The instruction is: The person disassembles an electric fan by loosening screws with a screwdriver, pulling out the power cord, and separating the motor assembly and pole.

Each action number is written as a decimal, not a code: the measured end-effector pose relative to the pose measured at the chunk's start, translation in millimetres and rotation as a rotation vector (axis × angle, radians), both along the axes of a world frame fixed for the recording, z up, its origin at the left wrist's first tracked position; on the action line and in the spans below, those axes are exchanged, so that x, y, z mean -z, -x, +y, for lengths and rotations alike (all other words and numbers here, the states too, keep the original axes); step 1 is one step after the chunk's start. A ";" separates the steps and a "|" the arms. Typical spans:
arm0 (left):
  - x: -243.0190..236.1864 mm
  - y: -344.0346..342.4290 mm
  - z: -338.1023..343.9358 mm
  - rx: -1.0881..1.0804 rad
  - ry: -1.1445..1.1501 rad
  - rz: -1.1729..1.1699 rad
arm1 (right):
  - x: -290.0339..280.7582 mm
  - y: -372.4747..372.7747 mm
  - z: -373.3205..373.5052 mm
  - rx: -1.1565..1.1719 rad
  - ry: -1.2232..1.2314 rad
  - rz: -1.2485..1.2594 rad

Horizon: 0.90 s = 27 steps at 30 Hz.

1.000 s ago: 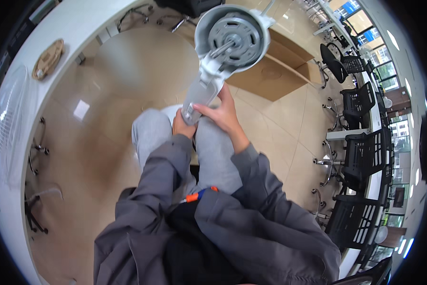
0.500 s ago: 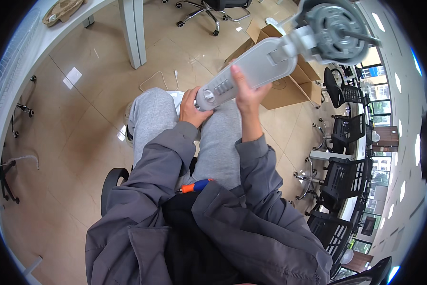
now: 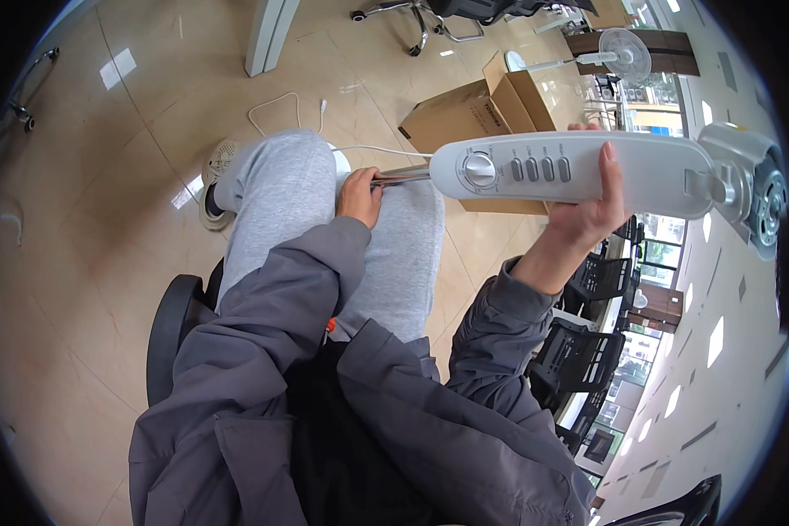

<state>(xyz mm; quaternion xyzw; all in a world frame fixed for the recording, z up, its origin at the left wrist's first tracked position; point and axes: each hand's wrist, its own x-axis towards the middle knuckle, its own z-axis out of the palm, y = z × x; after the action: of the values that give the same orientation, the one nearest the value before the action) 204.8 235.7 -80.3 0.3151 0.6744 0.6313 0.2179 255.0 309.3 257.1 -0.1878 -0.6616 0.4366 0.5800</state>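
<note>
Hands [image 3: 587,210] around fan housing [image 3: 578,174]

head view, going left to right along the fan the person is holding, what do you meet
left hand on the metal pole → round dial → row of grey buttons → right hand around the white housing → motor head

light: bright, even, indoor | source: windows [image 3: 666,114] upper right, ceiling panels lower right | glare: pale patches on glossy floor [image 3: 118,68] upper left | shadows: soft, faint | focus: sharp centre | edges: strong fisheye bending, black rim
</note>
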 end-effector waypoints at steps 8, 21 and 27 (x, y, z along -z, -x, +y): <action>-37.0 14.2 -2.0 0.180 -0.224 -0.044 | 6.3 -19.5 15.1 -0.048 -0.010 -0.144; -83.8 7.1 16.3 0.083 -0.604 0.069 | 17.5 -18.1 0.3 -0.013 -0.037 -0.145; -77.5 3.2 17.1 0.112 -0.673 0.114 | 54.2 -29.0 19.9 -0.601 0.011 -0.017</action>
<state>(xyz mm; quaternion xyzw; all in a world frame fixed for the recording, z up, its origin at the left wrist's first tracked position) 201.5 252.7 -2.8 0.4404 0.4213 0.7868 0.0980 284.0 329.2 202.9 0.0100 -0.6899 0.5907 0.4183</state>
